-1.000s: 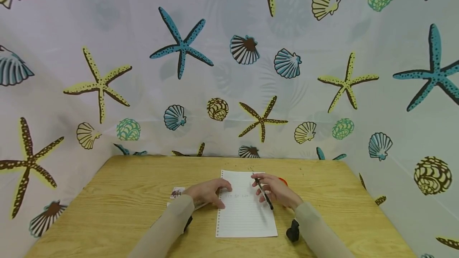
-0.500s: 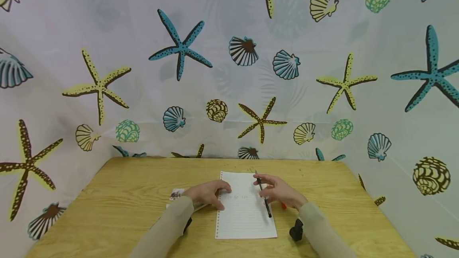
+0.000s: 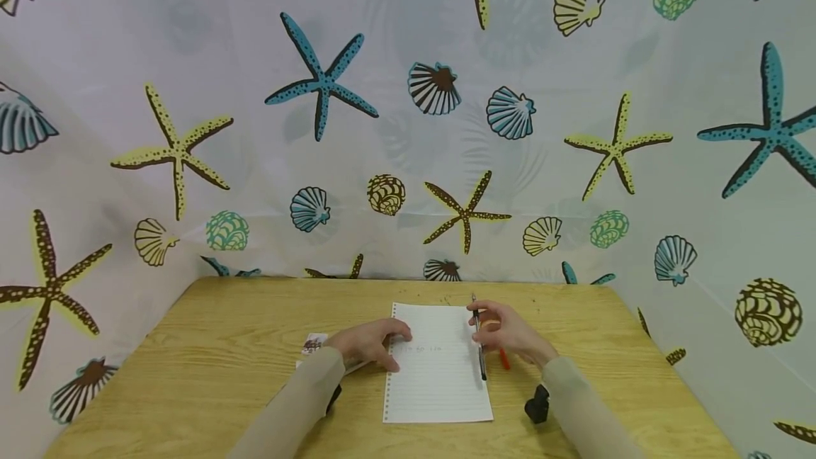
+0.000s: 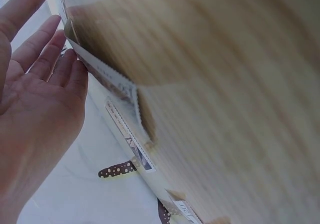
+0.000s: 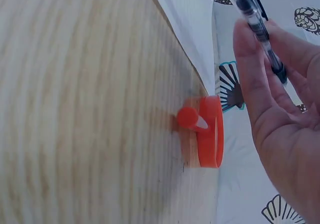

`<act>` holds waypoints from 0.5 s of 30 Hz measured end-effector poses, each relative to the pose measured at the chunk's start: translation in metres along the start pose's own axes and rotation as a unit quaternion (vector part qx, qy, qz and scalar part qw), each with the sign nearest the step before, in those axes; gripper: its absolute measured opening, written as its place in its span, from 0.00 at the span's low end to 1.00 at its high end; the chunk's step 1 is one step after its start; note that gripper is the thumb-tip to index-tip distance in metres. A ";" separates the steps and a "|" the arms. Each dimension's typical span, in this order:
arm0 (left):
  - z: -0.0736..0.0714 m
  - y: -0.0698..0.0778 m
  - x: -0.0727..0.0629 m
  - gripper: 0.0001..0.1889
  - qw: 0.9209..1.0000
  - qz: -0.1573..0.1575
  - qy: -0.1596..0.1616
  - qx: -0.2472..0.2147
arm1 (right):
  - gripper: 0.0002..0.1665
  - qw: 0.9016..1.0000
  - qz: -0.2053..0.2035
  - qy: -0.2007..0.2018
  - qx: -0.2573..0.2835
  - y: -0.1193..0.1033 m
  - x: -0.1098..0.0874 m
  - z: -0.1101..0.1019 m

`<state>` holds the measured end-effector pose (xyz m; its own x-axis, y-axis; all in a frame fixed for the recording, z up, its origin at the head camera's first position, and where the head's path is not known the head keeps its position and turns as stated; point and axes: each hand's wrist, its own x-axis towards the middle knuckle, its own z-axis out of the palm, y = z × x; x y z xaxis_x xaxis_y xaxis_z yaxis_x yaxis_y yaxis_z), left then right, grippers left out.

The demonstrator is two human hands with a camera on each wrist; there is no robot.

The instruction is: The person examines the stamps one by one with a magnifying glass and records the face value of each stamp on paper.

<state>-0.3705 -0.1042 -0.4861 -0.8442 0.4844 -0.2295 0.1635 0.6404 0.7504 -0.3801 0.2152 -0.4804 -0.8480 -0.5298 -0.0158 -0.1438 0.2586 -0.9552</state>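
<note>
On the lined sheet of paper (image 3: 436, 395), which has holes down its left side and faint handwriting near the middle, my left hand (image 3: 363, 342) rests at the left edge with loosely bent fingers. A pen (image 3: 481, 360) with a clear barrel and black parts is pinched in my right hand (image 3: 513, 335), over the sheet's right edge. In the right wrist view the pen (image 5: 257, 27) slants between thumb and fingers. Below my left palm, a curled stamp-like paper (image 4: 112, 79) with toothed edges stands partly off the wood.
Another stamp-like paper (image 4: 131, 136) and a third paper slip (image 4: 186, 210) lie farther along the wooden table (image 3: 255, 324). Near my right hand are an orange-red ring-shaped object (image 5: 211, 151) and a red-ended cylinder (image 5: 188, 117). A shell-and-starfish cloth (image 3: 382, 140) hangs behind.
My right hand has moved rightward with the pen, which has swung nearer to upright in the head view. The left hand and paper stay put.
</note>
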 end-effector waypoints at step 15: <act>0.000 -0.002 0.000 0.29 1.000 -0.007 0.000 0.003 | 0.33 0.999 0.014 0.040 -0.019 0.004 -0.015 -0.027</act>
<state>-0.3708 -0.1053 -0.4879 -0.8461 0.4760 -0.2401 0.1549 0.6504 0.7436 -0.3818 0.2460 -0.4764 -0.8899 -0.4559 -0.0172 -0.1371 0.3031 -0.9431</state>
